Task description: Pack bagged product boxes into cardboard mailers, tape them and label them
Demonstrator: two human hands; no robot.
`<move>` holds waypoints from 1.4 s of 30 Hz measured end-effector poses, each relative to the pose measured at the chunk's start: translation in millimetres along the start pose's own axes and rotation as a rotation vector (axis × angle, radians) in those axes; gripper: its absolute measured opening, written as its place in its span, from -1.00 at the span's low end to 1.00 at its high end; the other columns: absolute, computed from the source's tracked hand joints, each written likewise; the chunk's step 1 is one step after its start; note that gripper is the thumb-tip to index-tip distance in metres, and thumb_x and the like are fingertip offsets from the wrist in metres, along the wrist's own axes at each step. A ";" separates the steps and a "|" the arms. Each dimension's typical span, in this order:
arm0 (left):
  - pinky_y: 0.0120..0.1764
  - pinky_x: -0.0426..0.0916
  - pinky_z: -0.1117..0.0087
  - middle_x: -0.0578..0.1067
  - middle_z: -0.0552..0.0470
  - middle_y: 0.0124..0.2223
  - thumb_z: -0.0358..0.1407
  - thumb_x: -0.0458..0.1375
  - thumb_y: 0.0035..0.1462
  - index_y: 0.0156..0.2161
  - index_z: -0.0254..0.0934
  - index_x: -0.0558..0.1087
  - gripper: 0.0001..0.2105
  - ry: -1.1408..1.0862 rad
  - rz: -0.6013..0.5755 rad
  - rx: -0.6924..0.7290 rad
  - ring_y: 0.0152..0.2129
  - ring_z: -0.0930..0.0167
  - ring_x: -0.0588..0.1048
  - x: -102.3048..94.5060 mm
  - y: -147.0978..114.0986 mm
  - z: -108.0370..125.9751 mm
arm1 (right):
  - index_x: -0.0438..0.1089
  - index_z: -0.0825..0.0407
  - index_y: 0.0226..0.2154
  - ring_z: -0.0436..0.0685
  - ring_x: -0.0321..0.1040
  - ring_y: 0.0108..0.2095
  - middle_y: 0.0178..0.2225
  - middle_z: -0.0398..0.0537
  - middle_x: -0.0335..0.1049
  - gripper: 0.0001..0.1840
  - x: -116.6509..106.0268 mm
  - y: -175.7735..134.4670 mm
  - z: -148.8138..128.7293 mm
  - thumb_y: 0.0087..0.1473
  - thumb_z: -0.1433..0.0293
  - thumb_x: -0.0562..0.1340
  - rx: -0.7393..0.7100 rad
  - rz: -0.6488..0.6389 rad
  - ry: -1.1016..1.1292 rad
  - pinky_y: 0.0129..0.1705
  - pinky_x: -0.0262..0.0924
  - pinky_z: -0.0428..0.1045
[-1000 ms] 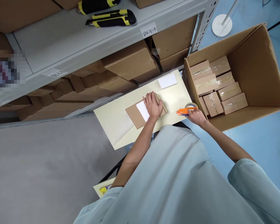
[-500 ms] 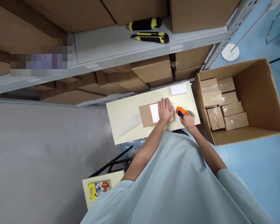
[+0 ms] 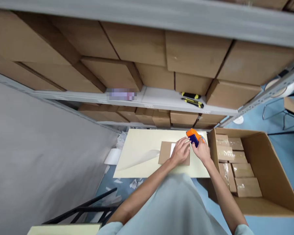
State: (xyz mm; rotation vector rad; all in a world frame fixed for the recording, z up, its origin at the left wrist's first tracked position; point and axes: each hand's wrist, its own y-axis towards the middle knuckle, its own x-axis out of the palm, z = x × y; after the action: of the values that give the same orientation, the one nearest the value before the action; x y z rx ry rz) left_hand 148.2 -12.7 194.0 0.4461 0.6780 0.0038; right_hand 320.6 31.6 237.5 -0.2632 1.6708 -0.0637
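Observation:
A small flat cardboard box (image 3: 164, 151) with a white label (image 3: 172, 148) lies on a pale yellow tabletop (image 3: 142, 143). Over the box's right part is my left hand (image 3: 180, 151), its fingers stretched toward the tape dispenser; whether they touch it I cannot tell. My right hand (image 3: 202, 150) is wrapped round the handle of the orange and dark blue tape dispenser (image 3: 193, 137), held just above the box's far right corner. The tape roll (image 3: 203, 139) shows partly beside that hand. The left hand covers part of the label.
A large open carton (image 3: 275, 174) stands right of the table, with several taped small boxes (image 3: 243, 170) inside. Ahead, a grey metal shelf (image 3: 159, 99) bears cardboard boxes and two yellow-black utility knives (image 3: 192, 102). A wall (image 3: 44, 147) rises on the left; paper scraps (image 3: 136, 183) lie on the floor.
My view has tilted up, showing more shelving. The tape dispenser has come up to the box's far right side, and my left fingers have stretched out from the box toward it.

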 end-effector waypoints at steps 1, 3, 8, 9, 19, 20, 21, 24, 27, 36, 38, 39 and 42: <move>0.31 0.45 -0.04 0.53 -0.19 0.29 -0.30 0.07 0.41 0.28 -0.09 0.51 -0.60 0.012 0.037 0.025 0.29 0.15 0.48 -13.7 7.4 -2.1 | 0.33 0.19 0.19 0.37 0.66 -0.23 -0.23 0.28 0.64 -0.52 -12.3 9.5 -15.7 0.48 0.18 0.04 -0.042 0.008 0.019 -0.29 0.38 0.07; 0.29 0.47 -0.02 0.50 -0.22 0.31 -0.31 0.08 0.41 0.31 -0.10 0.47 -0.57 0.045 0.110 0.053 0.27 0.15 0.50 -42.9 25.7 -10.0 | 0.28 0.24 0.23 0.38 0.64 -0.19 -0.19 0.29 0.64 -0.52 -37.6 30.6 -48.1 0.46 0.24 0.04 -0.128 0.029 0.075 -0.21 0.40 0.09; 0.37 0.37 0.01 0.36 -0.26 0.42 -0.30 0.05 0.44 0.39 -0.23 0.36 -0.53 0.092 0.231 0.041 0.37 0.15 0.39 -114.5 80.0 -43.4 | 0.27 0.28 0.21 0.43 0.56 -0.03 -0.08 0.36 0.61 -0.53 -98.2 98.3 -120.8 0.48 0.29 -0.01 -0.400 0.109 0.172 0.11 0.33 0.21; 0.39 0.35 0.02 0.32 -0.26 0.45 -0.29 0.05 0.45 0.41 -0.24 0.34 -0.52 0.096 0.237 0.027 0.39 0.15 0.36 -125.9 90.7 -52.0 | 0.29 0.27 0.20 0.42 0.53 0.02 -0.04 0.38 0.59 -0.55 -107.9 113.7 -132.7 0.48 0.30 -0.02 -0.465 0.124 0.171 0.18 0.29 0.23; 0.48 0.17 -0.08 0.22 -0.24 0.54 -0.30 0.06 0.38 0.45 -0.30 0.30 -0.43 0.155 0.053 -0.072 0.49 0.08 0.21 -173.4 140.9 -122.0 | 0.43 0.18 0.17 0.35 0.50 0.11 0.05 0.32 0.60 -0.62 -147.0 205.8 -212.2 0.45 0.38 0.09 -0.389 0.075 -0.001 0.25 0.20 0.16; 0.48 0.17 -0.08 0.21 -0.23 0.55 -0.30 0.05 0.38 0.45 -0.30 0.30 -0.44 0.152 0.050 -0.072 0.50 0.08 0.20 -173.7 136.5 -123.9 | 0.45 0.17 0.17 0.34 0.51 0.10 0.04 0.30 0.61 -0.62 -146.7 209.0 -214.7 0.45 0.38 0.10 -0.383 0.073 -0.003 0.25 0.21 0.16; 0.48 0.17 -0.08 0.20 -0.22 0.55 -0.29 0.05 0.39 0.45 -0.29 0.30 -0.44 0.147 0.049 -0.073 0.50 0.08 0.19 -173.7 130.7 -125.2 | 0.46 0.14 0.17 0.33 0.51 0.10 0.04 0.26 0.61 -0.62 -145.8 211.7 -216.3 0.45 0.37 0.11 -0.379 0.070 -0.005 0.24 0.22 0.15; 0.48 0.18 -0.07 0.18 -0.21 0.56 -0.27 0.05 0.41 0.46 -0.28 0.29 -0.44 0.126 0.041 -0.081 0.51 0.09 0.17 -172.1 110.1 -126.4 | 0.47 0.12 0.19 0.32 0.51 0.10 0.06 0.23 0.61 -0.61 -141.0 217.6 -218.3 0.45 0.36 0.11 -0.373 0.070 -0.004 0.24 0.25 0.17; 0.48 0.17 -0.07 0.20 -0.21 0.56 -0.26 0.05 0.41 0.47 -0.28 0.27 -0.43 0.112 0.029 -0.112 0.51 0.10 0.17 -167.2 91.9 -123.2 | 0.45 0.20 0.21 0.37 0.43 0.20 0.17 0.33 0.53 -0.56 -135.6 218.8 -219.2 0.45 0.36 0.09 -0.379 0.100 0.010 0.33 0.17 0.23; 0.51 0.11 -0.09 0.23 -0.24 0.54 -0.14 0.05 0.45 0.47 -0.28 0.26 -0.43 0.075 0.007 -0.232 0.50 0.11 0.19 -134.0 -6.5 -113.7 | 0.21 0.13 0.42 0.44 0.15 0.40 0.39 0.35 0.25 -0.33 -89.5 171.5 -142.6 0.48 0.07 0.07 -0.495 0.579 0.423 0.45 0.06 0.39; 0.50 0.11 -0.11 0.24 -0.26 0.53 -0.13 0.07 0.44 0.46 -0.29 0.28 -0.42 0.081 -0.027 -0.334 0.50 0.08 0.20 -119.6 -41.5 -113.8 | 0.21 0.05 0.42 0.39 0.17 0.41 0.38 0.29 0.27 -0.33 -50.7 137.4 -101.0 0.49 0.01 0.03 -0.407 0.604 0.564 0.46 0.06 0.38; 0.50 0.11 -0.11 0.24 -0.27 0.53 -0.14 0.08 0.43 0.45 -0.30 0.28 -0.42 0.085 -0.052 -0.382 0.49 0.07 0.20 -110.9 -57.5 -112.1 | 0.23 0.03 0.40 0.38 0.20 0.40 0.36 0.28 0.31 -0.33 -27.2 115.9 -79.1 0.49 -0.02 0.02 -0.346 0.579 0.625 0.45 0.08 0.38; 0.50 0.11 -0.12 0.27 -0.27 0.52 -0.17 0.08 0.41 0.44 -0.30 0.29 -0.43 0.087 -0.162 -0.463 0.50 0.07 0.19 -80.8 -95.0 -99.9 | 0.34 0.04 0.33 0.36 0.30 0.35 0.30 0.28 0.41 -0.28 50.4 39.1 -18.8 0.47 -0.12 0.00 -0.119 0.439 0.788 0.44 0.15 0.36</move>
State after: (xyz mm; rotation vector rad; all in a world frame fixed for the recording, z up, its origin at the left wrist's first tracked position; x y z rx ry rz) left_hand 11.0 -71.0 136.2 -0.0544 0.7710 0.0268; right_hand 292.0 56.9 183.1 0.0655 2.4859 0.2996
